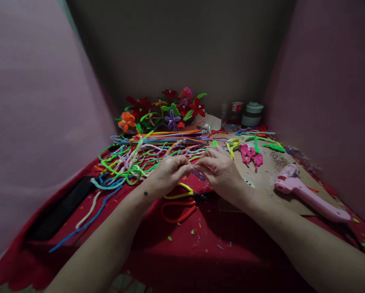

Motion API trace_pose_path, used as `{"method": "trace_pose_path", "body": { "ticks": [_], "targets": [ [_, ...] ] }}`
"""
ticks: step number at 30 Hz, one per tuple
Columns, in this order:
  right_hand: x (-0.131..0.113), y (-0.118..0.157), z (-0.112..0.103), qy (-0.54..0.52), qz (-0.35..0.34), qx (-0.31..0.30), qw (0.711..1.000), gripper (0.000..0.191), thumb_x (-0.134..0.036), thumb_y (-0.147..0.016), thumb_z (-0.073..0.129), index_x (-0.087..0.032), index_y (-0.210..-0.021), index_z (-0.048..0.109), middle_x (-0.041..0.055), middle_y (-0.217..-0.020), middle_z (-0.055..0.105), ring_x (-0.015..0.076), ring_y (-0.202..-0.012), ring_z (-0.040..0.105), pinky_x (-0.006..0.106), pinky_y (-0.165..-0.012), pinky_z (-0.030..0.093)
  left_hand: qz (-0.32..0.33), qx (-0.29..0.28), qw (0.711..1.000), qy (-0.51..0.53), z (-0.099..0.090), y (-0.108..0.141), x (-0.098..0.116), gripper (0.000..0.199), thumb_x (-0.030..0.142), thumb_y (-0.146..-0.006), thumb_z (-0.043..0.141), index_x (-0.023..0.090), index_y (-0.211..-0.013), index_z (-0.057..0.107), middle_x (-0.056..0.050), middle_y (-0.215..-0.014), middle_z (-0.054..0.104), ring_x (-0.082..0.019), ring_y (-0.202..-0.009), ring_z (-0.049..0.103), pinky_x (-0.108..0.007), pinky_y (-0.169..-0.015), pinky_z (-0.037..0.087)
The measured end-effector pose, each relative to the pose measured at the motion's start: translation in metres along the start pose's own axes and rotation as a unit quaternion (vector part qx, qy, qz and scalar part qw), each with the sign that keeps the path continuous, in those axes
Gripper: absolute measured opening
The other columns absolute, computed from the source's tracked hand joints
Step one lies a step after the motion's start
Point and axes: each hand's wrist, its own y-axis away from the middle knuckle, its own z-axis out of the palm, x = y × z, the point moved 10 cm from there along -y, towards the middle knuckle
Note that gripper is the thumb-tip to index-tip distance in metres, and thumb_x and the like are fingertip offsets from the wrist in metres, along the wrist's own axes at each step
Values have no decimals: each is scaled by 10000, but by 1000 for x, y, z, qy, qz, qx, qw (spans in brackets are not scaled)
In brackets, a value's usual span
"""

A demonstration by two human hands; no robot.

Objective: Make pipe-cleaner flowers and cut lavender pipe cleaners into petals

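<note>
My left hand (170, 170) and my right hand (221, 171) meet above the middle of the table, both closed in a fingertip pinch. Between them they hold a purple pipe cleaner (199, 176), bent in a small loop that hangs below my right fingers. Part of it is hidden by the fingers. Just under my hands lies a tool with loop handles, one yellow and one red (178, 212); its working end is hidden. Left of my left hand spreads a tangle of many-coloured pipe cleaners (130, 165).
A pink glue gun (312, 198) rests on a brown board (264, 179) at right, near pink fuzzy pieces (250, 154). Pipe-cleaner flowers (172, 119) stand at the back beside a lidded jar (252, 114). A flat black object (62, 209) lies at left on the red cloth (213, 240).
</note>
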Motion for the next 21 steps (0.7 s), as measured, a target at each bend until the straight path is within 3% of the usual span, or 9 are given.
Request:
{"method": "trace_pose_path", "body": {
  "ticks": [2, 5, 9, 15, 18, 21],
  "targets": [
    [15, 1, 12, -110, 81, -56, 989, 202, -233, -785, 531, -157, -617, 614, 16, -606, 527, 133, -632, 449, 283, -614, 370, -13, 11, 1000, 13, -3, 0, -2, 229, 326, -792, 456, 145, -665, 515, 49, -566, 391, -75, -527, 344, -190, -492, 306],
    [29, 8, 33, -276, 192, -138, 932, 212, -261, -752, 550, -147, -579, 593, -22, -529, 488, 88, -514, 405, 246, -527, 336, -19, 20, 999, 20, -6, 0, -3, 214, 310, -787, 461, 145, -660, 513, 49, -569, 396, -74, -527, 344, -188, -490, 302],
    [37, 17, 47, -367, 271, -177, 872, 136, -256, -659, 622, -138, -594, 612, -37, -508, 487, 71, -476, 381, 240, -499, 304, -25, 26, 999, 26, -5, 1, -1, 207, 301, -785, 465, 144, -665, 526, 47, -571, 414, -75, -532, 362, -191, -500, 309],
    [44, 18, 46, -397, 305, -129, 856, 155, -243, -633, 622, -147, -524, 568, -41, -478, 475, 66, -447, 374, 238, -470, 283, -30, 45, 997, 53, -14, -1, -1, 242, 344, -767, 495, 139, -721, 615, 19, -634, 528, -105, -610, 466, -221, -605, 379],
    [46, 16, 41, -401, 298, -103, 860, 168, -231, -641, 611, -151, -506, 552, -42, -465, 468, 68, -446, 378, 241, -479, 293, -6, 36, 999, 5, -17, -4, 0, 208, 326, -729, 546, 157, -745, 666, -8, -732, 580, -136, -718, 514, -239, -693, 392],
    [50, 17, 39, -404, 306, -87, 858, 167, -238, -645, 610, -153, -515, 548, -42, -463, 470, 71, -445, 389, 242, -483, 304, -14, 29, 999, -43, -17, -5, -6, 191, 314, -717, 559, 164, -713, 677, -7, -690, 565, -135, -684, 499, -233, -640, 385]
  ]
}}
